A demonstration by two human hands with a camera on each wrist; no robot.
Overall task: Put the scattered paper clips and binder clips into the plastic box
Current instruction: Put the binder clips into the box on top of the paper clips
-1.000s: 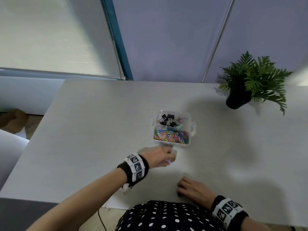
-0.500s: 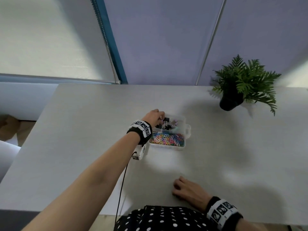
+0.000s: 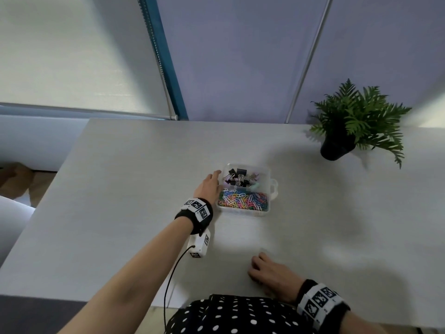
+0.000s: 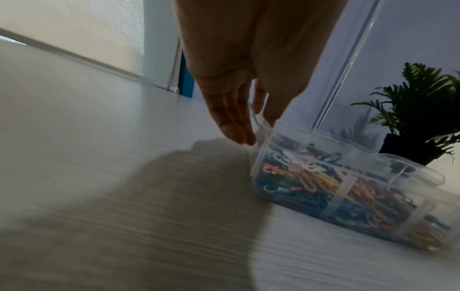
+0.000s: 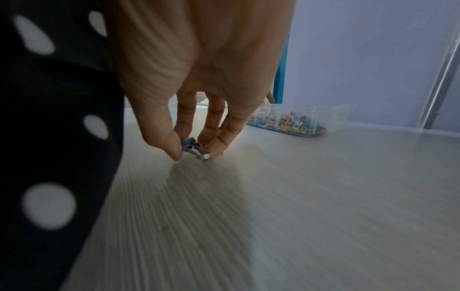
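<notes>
Right hand (image 5: 196, 110) low at the near table edge, thumb and fingertips pinching a small binder clip (image 5: 193, 149) against the surface; best, I judge, to lift it clear before carrying it to the far compartment; left hand (image 3: 209, 188) slack-fingered, holding nothing, resting against the plastic box (image 3: 271, 197) wall (steadying it, probably). Box mid-table; coloured paper clips (image 3: 243, 200) in the near section, binder clips (image 3: 237, 179) in the far one. Pale wood-grain table (image 3: 120, 189); potted fern (image 3: 354, 126) at far right; lilac wall and a window blind (image 3: 72, 56) behind.
</notes>
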